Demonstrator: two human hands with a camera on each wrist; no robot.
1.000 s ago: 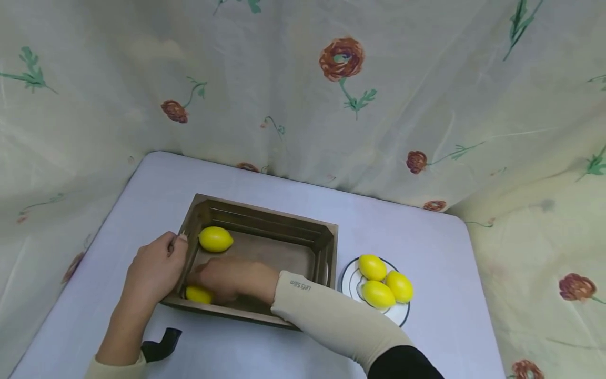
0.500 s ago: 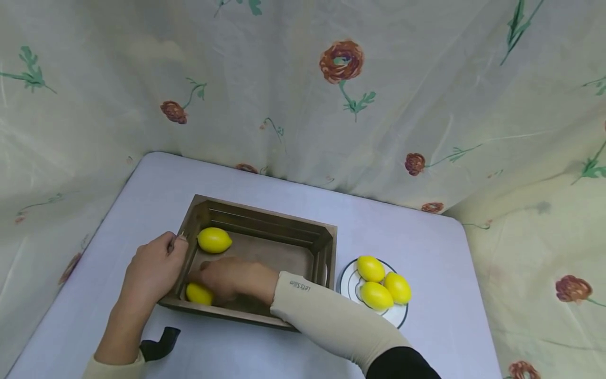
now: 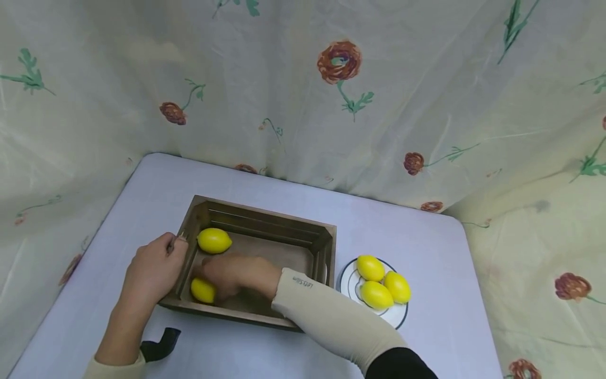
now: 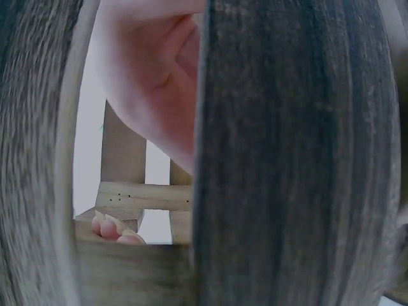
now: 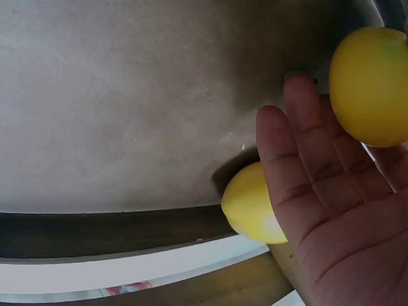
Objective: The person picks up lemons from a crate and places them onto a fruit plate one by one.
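Observation:
My left hand (image 3: 153,268) grips the left end wall of a brown wooden crate (image 3: 270,211). Close crate slats fill most of the left wrist view, with skin (image 4: 153,76) showing through a gap. Inside the crate, my right hand (image 3: 227,273) reaches in from the right. It holds a yellow lemon (image 3: 202,290) at its thumb side, near the front left corner. In the right wrist view this lemon (image 5: 373,86) covers part of the index side, while the other fingers (image 5: 280,153) are stretched out. A second lemon (image 3: 214,240) lies at the crate's back left.
Right of the crate stands a white plate (image 3: 349,279) with dark rings, bearing three lemons (image 3: 377,295). Both sit on a white-covered table (image 3: 440,316). A flowered curtain (image 3: 265,68) hangs behind. A bent black piece (image 3: 161,345) juts out beside my left wrist.
My right hand and the lemon at its thumb side have shifted slightly right, away from the crate's left wall. My left hand keeps its grip on the crate.

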